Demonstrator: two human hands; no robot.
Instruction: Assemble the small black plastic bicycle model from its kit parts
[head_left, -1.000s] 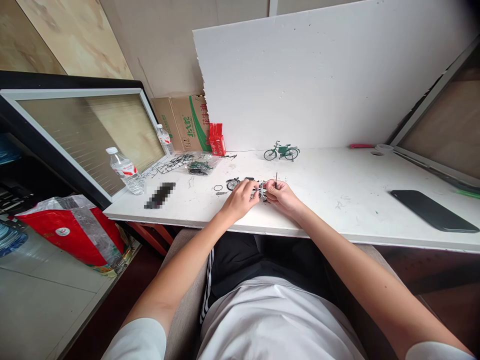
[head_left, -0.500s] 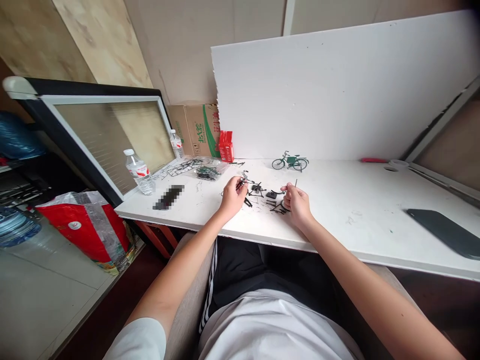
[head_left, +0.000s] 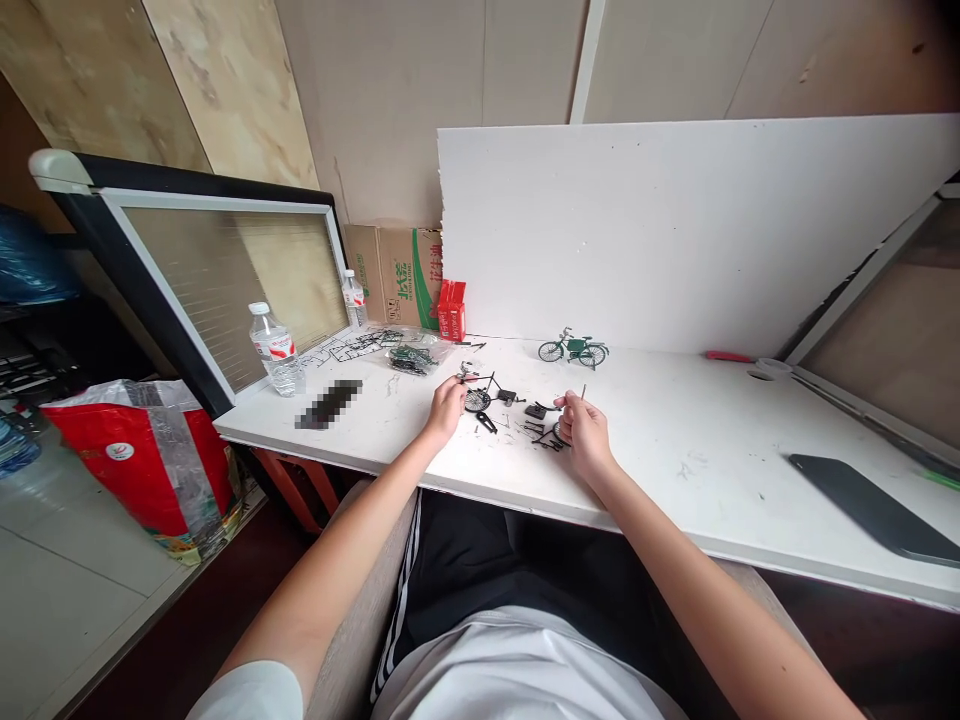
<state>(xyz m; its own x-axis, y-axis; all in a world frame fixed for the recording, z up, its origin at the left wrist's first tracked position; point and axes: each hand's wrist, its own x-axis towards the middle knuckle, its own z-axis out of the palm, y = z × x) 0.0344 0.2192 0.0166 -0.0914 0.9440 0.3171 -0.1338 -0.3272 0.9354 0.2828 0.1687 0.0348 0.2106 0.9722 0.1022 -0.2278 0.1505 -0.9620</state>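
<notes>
My left hand [head_left: 448, 407] pinches the handlebar end of a small black model bicycle [head_left: 493, 388], whose spoked front wheel shows beside my fingers. My right hand [head_left: 585, 430] holds a thin rod-like tool [head_left: 584, 392] that points upward from the fingertips. A black wheel is partly hidden behind the right fingers. Between the hands lie a black block-like part [head_left: 535, 411], a dark elongated part [head_left: 487, 422] and several thin black pieces. Farther back stands a green model bicycle [head_left: 576, 346].
At the left are two water bottles [head_left: 275, 350], a blurred-out dark object [head_left: 328, 404], black part frames [head_left: 365, 343] and a plastic bag of parts [head_left: 418, 355]. A red box [head_left: 452, 310] stands behind; a dark phone-like slab [head_left: 874, 507] lies right.
My left hand has shifted left with the black bicycle, whose front wheel and frame now show more clearly. The right hand still holds the rod. The camera view has tilted up slightly.
</notes>
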